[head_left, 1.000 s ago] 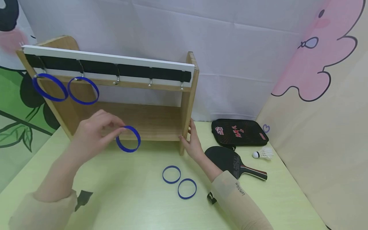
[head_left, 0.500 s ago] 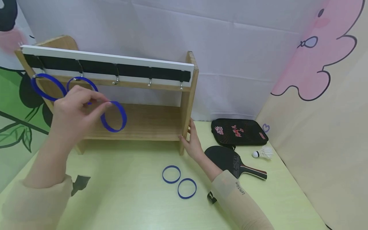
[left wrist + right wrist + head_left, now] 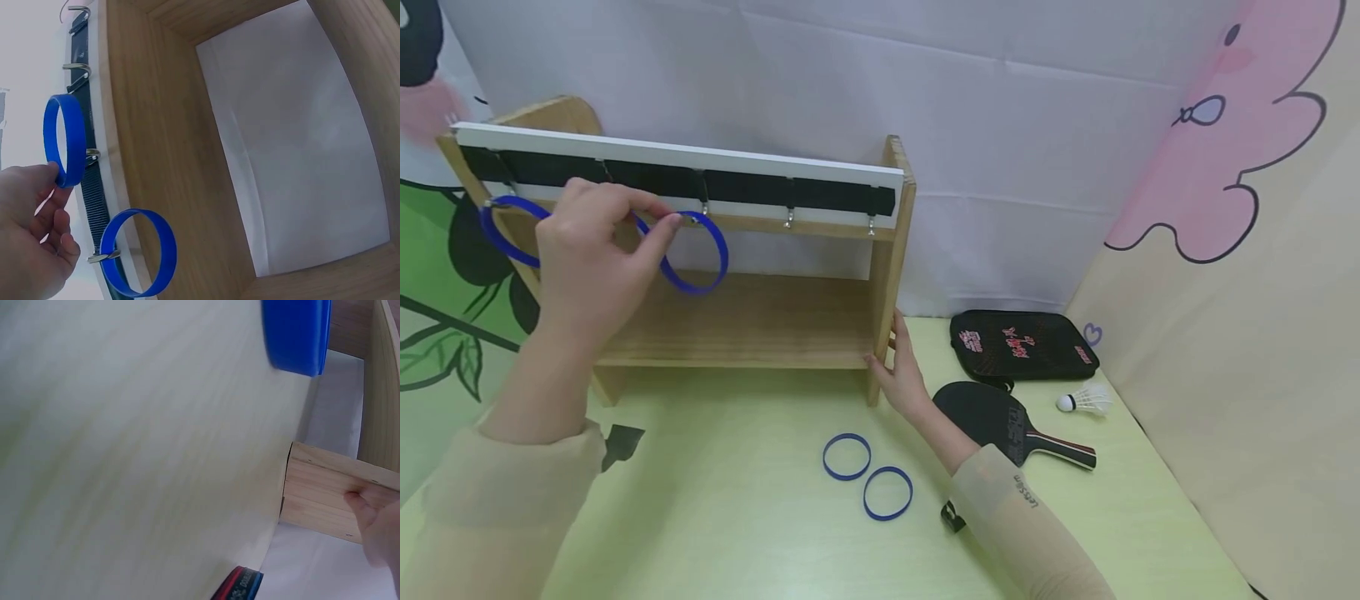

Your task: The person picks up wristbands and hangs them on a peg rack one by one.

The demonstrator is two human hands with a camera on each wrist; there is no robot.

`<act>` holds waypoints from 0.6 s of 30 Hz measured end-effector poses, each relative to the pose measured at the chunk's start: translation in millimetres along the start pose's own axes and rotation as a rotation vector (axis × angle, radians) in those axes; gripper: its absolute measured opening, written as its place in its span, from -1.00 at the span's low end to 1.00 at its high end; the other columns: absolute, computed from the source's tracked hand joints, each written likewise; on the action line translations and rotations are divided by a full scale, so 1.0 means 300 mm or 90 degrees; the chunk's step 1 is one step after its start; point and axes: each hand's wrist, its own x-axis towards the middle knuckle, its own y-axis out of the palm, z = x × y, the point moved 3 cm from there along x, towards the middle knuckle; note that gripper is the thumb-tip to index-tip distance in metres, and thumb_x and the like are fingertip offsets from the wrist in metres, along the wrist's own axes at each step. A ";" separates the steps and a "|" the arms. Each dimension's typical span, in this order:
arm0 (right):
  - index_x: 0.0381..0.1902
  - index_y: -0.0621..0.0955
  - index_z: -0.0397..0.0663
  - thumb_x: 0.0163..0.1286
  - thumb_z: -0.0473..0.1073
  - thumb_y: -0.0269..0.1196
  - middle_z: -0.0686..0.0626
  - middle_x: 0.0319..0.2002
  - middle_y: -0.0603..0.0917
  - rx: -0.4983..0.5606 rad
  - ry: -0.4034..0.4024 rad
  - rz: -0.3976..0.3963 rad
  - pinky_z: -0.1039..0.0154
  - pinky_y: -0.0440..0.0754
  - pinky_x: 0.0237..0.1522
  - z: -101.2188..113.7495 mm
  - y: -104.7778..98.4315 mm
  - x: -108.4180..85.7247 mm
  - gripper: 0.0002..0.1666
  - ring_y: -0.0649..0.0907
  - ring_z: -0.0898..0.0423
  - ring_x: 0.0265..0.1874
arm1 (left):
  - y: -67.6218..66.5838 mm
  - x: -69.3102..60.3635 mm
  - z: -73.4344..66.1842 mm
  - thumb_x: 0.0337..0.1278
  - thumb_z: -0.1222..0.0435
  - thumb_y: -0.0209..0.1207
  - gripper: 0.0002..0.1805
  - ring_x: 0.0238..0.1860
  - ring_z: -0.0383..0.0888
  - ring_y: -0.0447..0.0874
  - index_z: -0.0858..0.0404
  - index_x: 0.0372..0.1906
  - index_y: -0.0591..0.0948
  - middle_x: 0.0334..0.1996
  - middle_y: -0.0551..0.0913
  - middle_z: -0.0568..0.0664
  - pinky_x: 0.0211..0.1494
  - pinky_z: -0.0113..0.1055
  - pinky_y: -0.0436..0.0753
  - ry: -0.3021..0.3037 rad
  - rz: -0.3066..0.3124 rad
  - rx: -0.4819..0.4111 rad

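Pinching a blue ring (image 3: 75, 134) between thumb and fingers, the left hand (image 3: 598, 242) holds it up at the hook board (image 3: 745, 185) of a wooden rack (image 3: 775, 321). The ring sits at the hand's right, just beside the middle hook (image 3: 92, 152); whether the two touch cannot be told. The right hand (image 3: 902, 379) grips the rack's right side panel (image 3: 889, 279), apparently to steady it. Hanging this ring looks to be the step in hand; the next move seems to call for slipping its upper edge over the hook tip, then letting go.

To the left, a second ring (image 3: 169, 253) hangs on the neighbouring hook (image 3: 95, 258), and a third ring (image 3: 497, 239) hangs at the rack's left end. Nearer, a fourth ring (image 3: 847, 478) and a fifth ring (image 3: 887, 517) lie on the tabletop (image 3: 752, 508). Farther right are a black bat (image 3: 1009, 423), a shuttlecock (image 3: 1086, 400) and a black case (image 3: 1030, 346).
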 end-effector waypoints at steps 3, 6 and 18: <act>0.48 -0.19 0.30 0.38 -0.28 0.14 -0.14 0.40 0.09 -0.003 -0.003 -0.002 -0.04 0.64 -0.10 0.003 -0.001 -0.003 -0.02 0.33 -0.19 0.27 | 0.019 0.004 0.008 0.09 0.36 0.27 -0.80 -0.34 -0.04 0.29 0.50 -0.33 0.63 -0.45 0.64 0.31 -0.23 -0.46 0.10 -0.029 0.008 0.016; 0.49 -0.18 0.28 0.38 -0.28 0.13 -0.14 0.41 0.09 -0.001 -0.005 0.000 -0.05 0.64 -0.10 0.002 -0.001 -0.003 -0.03 0.33 -0.19 0.27 | 0.034 0.004 0.015 0.10 0.36 0.27 -0.81 -0.33 -0.01 0.31 0.48 -0.32 0.64 -0.42 0.66 0.30 -0.23 -0.45 0.09 -0.056 0.022 0.032; 0.48 -0.19 0.28 0.38 -0.30 0.13 -0.14 0.41 0.07 -0.001 -0.004 0.001 -0.02 0.64 -0.10 0.001 0.008 0.001 -0.02 0.34 -0.18 0.26 | 0.043 -0.002 0.001 0.14 0.38 0.23 -0.83 -0.27 0.14 0.41 0.45 -0.26 0.65 -0.31 0.68 0.28 -0.25 -0.41 0.13 -0.026 0.049 0.065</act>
